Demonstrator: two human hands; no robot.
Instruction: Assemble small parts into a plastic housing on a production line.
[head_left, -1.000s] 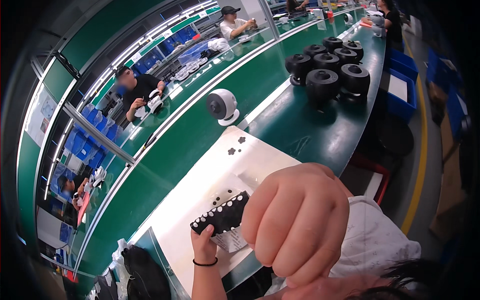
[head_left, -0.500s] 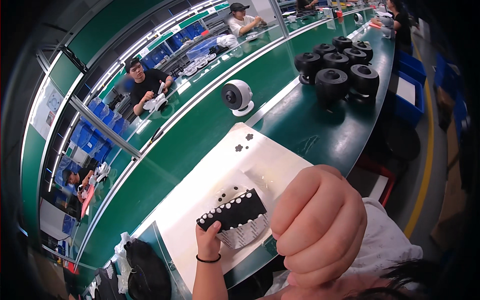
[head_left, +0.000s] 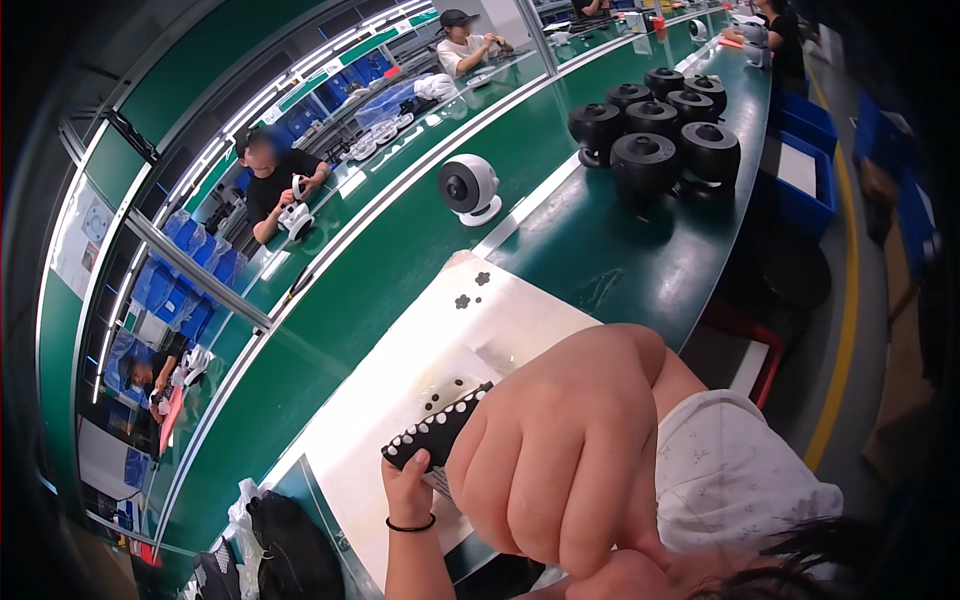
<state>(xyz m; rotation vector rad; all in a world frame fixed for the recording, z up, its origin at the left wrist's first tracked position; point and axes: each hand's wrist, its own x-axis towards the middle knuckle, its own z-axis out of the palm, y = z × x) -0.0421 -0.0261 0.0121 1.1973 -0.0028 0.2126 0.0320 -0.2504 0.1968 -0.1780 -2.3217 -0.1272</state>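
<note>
Head view (only one). Strip (head_left: 437, 432), black with white dots (head_left: 433, 420) along its upper edge, is over the mat (head_left: 380, 400); can't tell if it touches it. Left hand (head_left: 408, 480) pinches it at its 8 o'clock end, thumb on the face. Right hand (head_left: 555, 455) sits at 3 o'clock of the strip, back to camera, fingers curled in; fingertips hidden, so can't tell what, if anything, they hold.

Step, my read: fine handling at the strip, left bracing, right working. Next move probably calls for a steady left pinch and a light right fingertip grip, no bending of the strip.

Axis: long side runs 8 to 2 o'clock, dotted edge facing about 11. The 2 o'clock end goes behind the right hand, so full length unseen. Black dots (head_left: 435, 398) lie just off that edge, flowers (head_left: 483, 279) further off toward 12.
</note>
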